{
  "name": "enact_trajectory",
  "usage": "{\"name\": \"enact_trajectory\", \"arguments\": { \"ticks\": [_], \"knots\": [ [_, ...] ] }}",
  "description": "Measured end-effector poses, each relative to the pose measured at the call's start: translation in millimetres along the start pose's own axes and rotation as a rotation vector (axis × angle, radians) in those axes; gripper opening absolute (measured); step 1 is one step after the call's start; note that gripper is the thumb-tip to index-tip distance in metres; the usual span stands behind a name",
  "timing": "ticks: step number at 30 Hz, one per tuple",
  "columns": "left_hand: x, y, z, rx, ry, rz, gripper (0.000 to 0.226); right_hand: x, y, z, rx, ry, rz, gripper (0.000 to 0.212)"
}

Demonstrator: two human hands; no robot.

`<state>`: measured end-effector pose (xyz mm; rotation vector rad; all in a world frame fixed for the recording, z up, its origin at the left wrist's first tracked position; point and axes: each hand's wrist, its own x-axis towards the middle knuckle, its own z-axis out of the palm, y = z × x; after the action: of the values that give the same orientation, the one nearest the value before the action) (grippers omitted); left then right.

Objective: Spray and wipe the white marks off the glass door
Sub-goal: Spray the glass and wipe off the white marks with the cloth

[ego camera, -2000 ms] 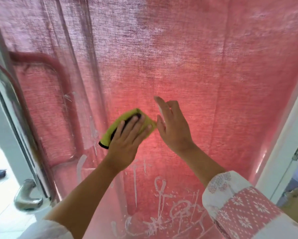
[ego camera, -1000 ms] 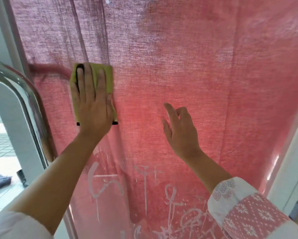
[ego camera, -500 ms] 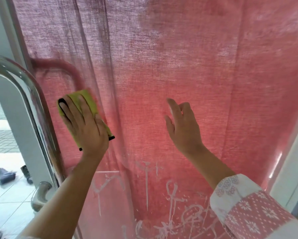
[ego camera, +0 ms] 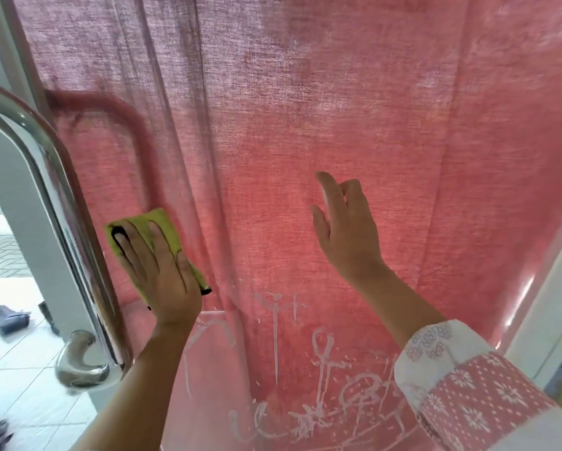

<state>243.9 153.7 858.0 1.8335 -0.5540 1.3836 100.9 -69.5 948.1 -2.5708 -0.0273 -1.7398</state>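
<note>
We press our left hand (ego camera: 162, 271) flat on the yellow cloth (ego camera: 152, 229) beside the door handle (ego camera: 55, 203), our right hand (ego camera: 344, 229) raised, fingers spread, empty.

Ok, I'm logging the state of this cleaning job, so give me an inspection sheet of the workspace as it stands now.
Surface: glass door with a red curtain behind it; upper pane looks free of marks.
Job's things: yellow cloth pressed flat on the glass; white marks remain across the lower pane, below both hands. No spray bottle in view.
Clutter: dark shoes on the tiled floor outside.
Grips: left hand flat on the cloth, beside the chrome handle; right hand open, empty, near the glass; contact unclear.
Cables: nothing seen.
Surroundings: white door frame at right; doorway open at left.
</note>
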Motion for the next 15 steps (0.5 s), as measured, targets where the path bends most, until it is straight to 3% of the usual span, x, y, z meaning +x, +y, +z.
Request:
{"name": "enact_trajectory", "arguments": {
  "ticks": [5,10,15],
  "knots": [
    [12,-1,-8,0.039,-0.038,-0.005,0.059,-2,-1,0,0.008,-0.011,-0.010,0.041],
    [36,6,-15,-0.058,0.106,-0.173,0.052,-2,0,-1,0.009,-0.004,-0.018,0.042],
    [3,-13,-3,-0.024,0.048,-0.092,0.054,-1,1,0,-0.002,-0.007,-0.014,0.042]
  ]
}}
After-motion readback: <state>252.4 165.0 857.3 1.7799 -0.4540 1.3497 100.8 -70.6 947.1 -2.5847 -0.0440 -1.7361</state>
